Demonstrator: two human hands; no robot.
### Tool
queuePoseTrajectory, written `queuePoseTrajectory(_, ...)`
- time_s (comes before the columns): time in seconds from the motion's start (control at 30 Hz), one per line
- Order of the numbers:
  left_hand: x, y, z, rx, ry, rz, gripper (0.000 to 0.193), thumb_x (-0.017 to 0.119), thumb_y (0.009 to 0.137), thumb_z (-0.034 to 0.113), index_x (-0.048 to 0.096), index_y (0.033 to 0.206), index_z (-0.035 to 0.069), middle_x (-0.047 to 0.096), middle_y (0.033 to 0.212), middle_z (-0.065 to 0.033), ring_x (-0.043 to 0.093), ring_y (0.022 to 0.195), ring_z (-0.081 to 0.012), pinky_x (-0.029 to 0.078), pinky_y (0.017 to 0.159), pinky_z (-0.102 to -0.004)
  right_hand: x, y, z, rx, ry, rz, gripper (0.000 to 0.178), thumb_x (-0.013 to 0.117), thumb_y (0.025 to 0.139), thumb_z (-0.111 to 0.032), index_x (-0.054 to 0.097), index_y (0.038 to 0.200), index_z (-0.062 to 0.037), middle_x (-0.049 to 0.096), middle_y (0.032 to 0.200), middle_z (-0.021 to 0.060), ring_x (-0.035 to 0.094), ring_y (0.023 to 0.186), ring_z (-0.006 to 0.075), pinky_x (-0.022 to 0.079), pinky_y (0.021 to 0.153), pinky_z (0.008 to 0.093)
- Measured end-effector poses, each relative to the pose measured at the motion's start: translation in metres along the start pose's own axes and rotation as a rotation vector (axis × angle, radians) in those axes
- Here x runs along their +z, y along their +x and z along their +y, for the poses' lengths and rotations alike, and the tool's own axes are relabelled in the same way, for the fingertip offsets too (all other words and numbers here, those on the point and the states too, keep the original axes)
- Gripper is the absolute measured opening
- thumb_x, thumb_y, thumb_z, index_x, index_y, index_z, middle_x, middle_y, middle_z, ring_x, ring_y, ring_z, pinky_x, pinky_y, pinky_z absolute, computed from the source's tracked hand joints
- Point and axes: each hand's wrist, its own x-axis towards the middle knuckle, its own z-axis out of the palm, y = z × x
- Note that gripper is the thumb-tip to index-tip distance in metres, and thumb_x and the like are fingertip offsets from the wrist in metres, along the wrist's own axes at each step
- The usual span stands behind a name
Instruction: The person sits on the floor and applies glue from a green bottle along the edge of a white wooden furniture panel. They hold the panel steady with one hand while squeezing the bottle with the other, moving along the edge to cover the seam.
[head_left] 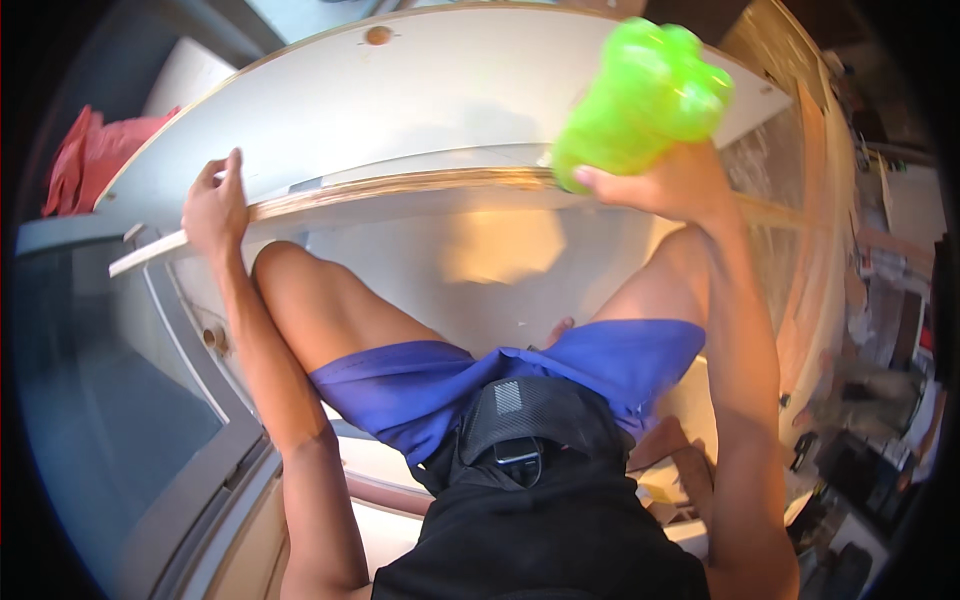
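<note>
My right hand [665, 190] grips a bright green translucent plastic bottle [640, 100], its lobed base up and its narrow end tilted down to the left. That lower end is at the plywood edge [400, 188] of a long white board [480, 207]; blur hides whether it touches. At the board's left end is my left hand [215, 205], fingers partly curled over the edge and one digit pointing up. Behind the edge lies a wide white panel [430, 80] with a round hole [378, 36] near its far side.
A red cloth or bag [100, 160] lies at far left, above a dark glass-like panel [110, 400]. Along the right runs a wooden side [790, 290], with cluttered tools and boxes [880, 380] beyond it. My bent knees are close under the board.
</note>
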Motion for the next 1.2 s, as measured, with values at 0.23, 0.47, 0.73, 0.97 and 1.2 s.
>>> queuePoseTrajectory(0.23, -0.007, -0.005, 0.023, 0.04, 0.01, 0.004, 0.048, 0.062, 0.095, 0.062, 0.083, 0.107, 0.021, 0.081, 0.093, -0.0079, 0.076, 0.094, -0.0333, 0.051, 0.101, -0.0454, 0.053, 0.05, -0.037, 0.044, 0.243, -0.016, 0.042, 0.089, 0.071, -0.018, 0.072, 0.107, -0.0044, 0.074, 0.094, 0.0098, 0.071, 0.083, 0.0237, 0.058, 0.079, 0.0372)
queuePoseTrajectory(0.47, -0.007, -0.008, 0.004, 0.073, 0.02, 0.139, 0.043, 0.065, 0.093, 0.059, 0.084, 0.105, 0.022, 0.072, 0.13, -0.0113, 0.068, 0.121, -0.0324, 0.024, 0.119, -0.073, 0.168, 0.147, -0.083, -0.183, 0.534, -0.107, 0.033, 0.085, 0.074, -0.024, 0.077, 0.101, -0.006, 0.077, 0.086, 0.0123, 0.074, 0.076, 0.0288, 0.06, 0.075, 0.0382)
queuePoseTrajectory(0.73, -0.022, 0.076, -0.132, -0.378, 0.033, 0.25, 0.085, 0.068, 0.084, 0.049, 0.045, 0.162, 0.026, 0.01, 0.173, -0.0347, -0.003, 0.162, -0.0535, -0.001, 0.123, -0.0764, 0.214, 0.201, -0.123, -0.245, 0.405, -0.244, 0.024, 0.085, 0.076, -0.022, 0.077, 0.092, -0.0068, 0.077, 0.082, 0.0104, 0.072, 0.069, 0.0267, 0.06, 0.071, 0.0362)
queuePoseTrajectory(0.97, -0.036, 0.13, -0.193, -0.647, -0.4, 0.302, 0.117, 0.073, 0.078, 0.033, 0.001, 0.169, 0.015, 0.016, 0.166, -0.0391, 0.021, 0.154, -0.0538, 0.02, 0.127, -0.0621, 0.267, 0.251, -0.144, -0.414, 0.345, -0.152, 0.025, 0.084, 0.077, -0.028, 0.077, 0.09, -0.0078, 0.076, 0.078, 0.0107, 0.073, 0.068, 0.0275, 0.059, 0.067, 0.038)
queuePoseTrajectory(1.2, -0.018, 0.137, -0.213, -0.501, -0.825, 0.428, 0.126, 0.072, 0.073, 0.018, -0.008, 0.169, 0.005, 0.018, 0.169, -0.0318, 0.036, 0.152, -0.0453, 0.042, 0.119, -0.0483, 0.31, 0.294, -0.161, -0.491, 0.271, -0.148, 0.03, 0.081, 0.076, -0.033, 0.075, 0.084, -0.0052, 0.074, 0.076, 0.0112, 0.069, 0.063, 0.0289, 0.056, 0.064, 0.0395)
